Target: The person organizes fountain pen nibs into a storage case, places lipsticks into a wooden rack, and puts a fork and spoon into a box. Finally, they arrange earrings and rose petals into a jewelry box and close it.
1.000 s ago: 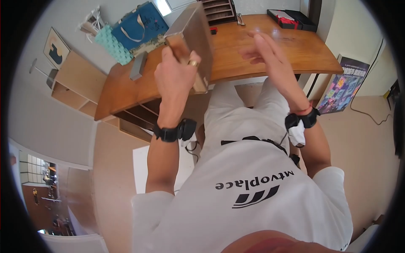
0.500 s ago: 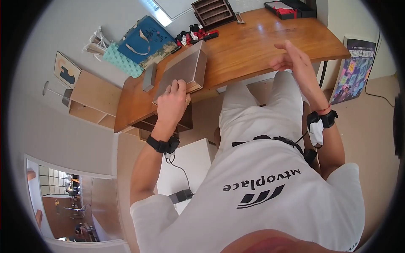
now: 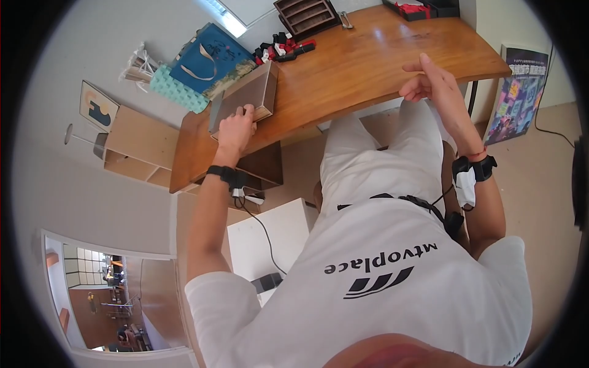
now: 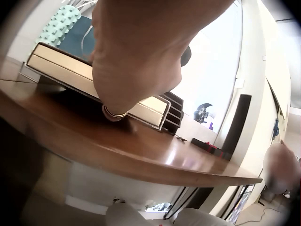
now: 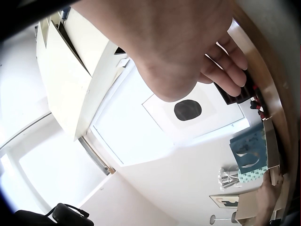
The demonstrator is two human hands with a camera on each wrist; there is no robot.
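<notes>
A long brown wooden box [image 3: 248,92] with pale cream sides [image 4: 66,66] lies on the left part of a wooden desk [image 3: 368,67]. My left hand [image 3: 235,127] grips its near end, fingers over the top; a ring shows on one finger [image 4: 114,113]. My right hand [image 3: 429,83] hovers above the desk's front edge at the right. It holds nothing, and its fingers are loosely curled [image 5: 225,70].
A blue gift bag [image 3: 208,49] and a teal textured bag [image 3: 175,86] stand just beyond the box. Small red, black and white pieces [image 3: 282,46], a dark drawer organiser [image 3: 307,15] and a black case [image 3: 417,7] line the desk's far side. A poster [image 3: 515,92] leans at right.
The box came down from in front of my chest onto the desk and moved left and away toward the bags, my left hand still on it. The right hand drifted right.
</notes>
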